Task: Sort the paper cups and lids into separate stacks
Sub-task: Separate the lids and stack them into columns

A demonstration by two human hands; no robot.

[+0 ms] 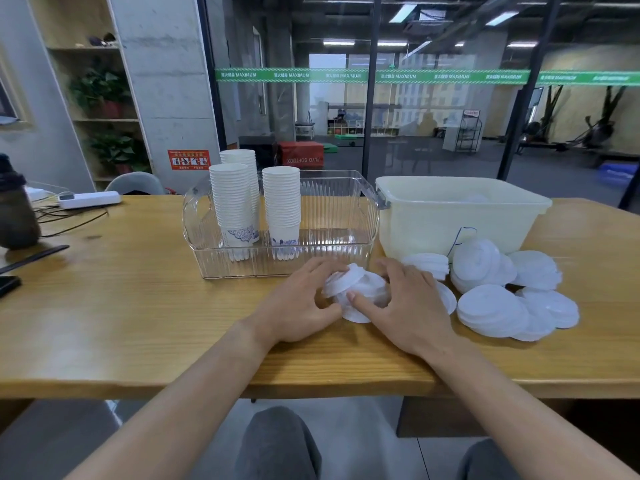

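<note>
Head view: small pile of lids (358,294) lies on the table (138,306) directly between both hands, just in front of the clear bin (339,216) holding the cup stacks (281,206). Left hand (298,306) and right hand (412,306) both curl their fingers around the pile from either side, equally near; loose lids (491,308) lie to the right.

Both forearms (194,386) are bare from the lower frame edge to the wrists, with no sleeves, watch or rings showing on the left hand (301,306) or right hand (408,306). Grey trousers (277,445) cover the knees at bottom centre and bottom right.
</note>
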